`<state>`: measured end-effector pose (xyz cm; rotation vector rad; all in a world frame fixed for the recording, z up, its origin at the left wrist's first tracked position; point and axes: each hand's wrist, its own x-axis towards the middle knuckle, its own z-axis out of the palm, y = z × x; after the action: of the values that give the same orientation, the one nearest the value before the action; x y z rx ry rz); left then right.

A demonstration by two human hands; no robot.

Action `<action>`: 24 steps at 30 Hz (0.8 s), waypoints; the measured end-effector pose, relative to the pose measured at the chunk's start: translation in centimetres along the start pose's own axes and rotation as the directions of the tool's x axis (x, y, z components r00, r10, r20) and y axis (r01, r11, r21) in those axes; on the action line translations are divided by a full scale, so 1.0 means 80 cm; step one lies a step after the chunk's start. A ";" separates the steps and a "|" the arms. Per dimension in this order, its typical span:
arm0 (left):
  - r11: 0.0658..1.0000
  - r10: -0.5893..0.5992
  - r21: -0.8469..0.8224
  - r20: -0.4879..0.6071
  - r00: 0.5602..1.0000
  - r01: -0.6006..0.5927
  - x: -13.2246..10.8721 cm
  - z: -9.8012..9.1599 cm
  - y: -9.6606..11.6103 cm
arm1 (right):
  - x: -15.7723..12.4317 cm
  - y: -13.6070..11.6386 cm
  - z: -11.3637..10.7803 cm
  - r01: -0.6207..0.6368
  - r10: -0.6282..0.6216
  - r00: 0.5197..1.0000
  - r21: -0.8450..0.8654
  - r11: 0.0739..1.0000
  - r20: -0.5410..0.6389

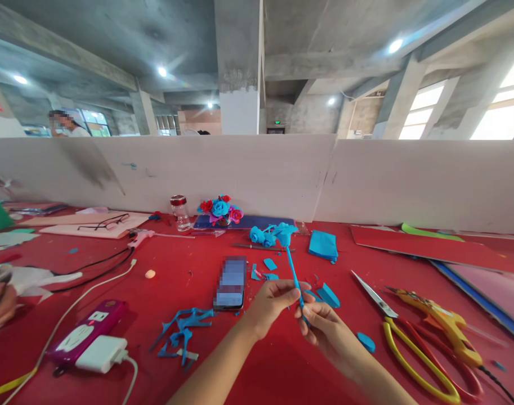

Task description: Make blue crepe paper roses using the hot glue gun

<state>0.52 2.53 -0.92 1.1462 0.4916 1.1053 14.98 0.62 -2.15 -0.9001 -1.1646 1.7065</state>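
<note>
Both my hands hold one blue artificial flower [285,235] by its thin stem, with the bloom tilted up and away from me. My left hand [274,301] pinches the stem between thumb and fingers. Just below it, my right hand [323,322] grips the stem's lower end. Behind the bloom lie several finished blue roses [263,235]. Cut blue petal pieces [328,295] are scattered close to my fingers, and a square blue stack [323,244] sits farther back. To the left of my forearm are tangled blue scraps [183,332].
Large scissors [417,349] and a yellow glue gun [442,320] lie at right. A phone [230,283], a purple power strip [88,333] and cables are left. Behind stand a jar [180,214], a flower arrangement [221,210] and a partition [265,174]. Another person's hand [1,306] is far left.
</note>
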 end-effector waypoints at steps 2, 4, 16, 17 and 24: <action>0.998 0.003 -0.065 0.005 1.000 -0.002 0.000 -0.002 -0.001 | -0.001 0.000 -0.001 -0.020 0.017 0.999 0.075 0.997 0.045; 0.992 -0.002 -0.123 -0.012 1.000 0.001 0.001 -0.004 -0.001 | -0.001 0.000 -0.001 -0.032 0.024 0.997 0.106 0.994 0.078; 0.999 0.033 -0.038 -0.165 0.986 -0.040 0.001 -0.001 0.004 | 0.000 -0.001 0.004 -0.042 0.043 0.996 -0.010 0.999 0.072; 0.999 0.035 -0.024 -0.179 0.983 -0.040 0.002 -0.001 0.004 | 0.001 -0.001 0.004 -0.021 0.025 0.997 -0.053 0.998 0.069; 0.995 0.055 0.094 -0.275 0.960 -0.030 0.005 0.002 0.003 | 0.012 0.012 -0.002 0.131 -0.164 0.985 -0.390 0.912 -0.053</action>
<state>0.73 2.78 -0.58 1.0872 0.7430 1.3012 14.50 1.34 -3.20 -1.0787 -1.5016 1.3250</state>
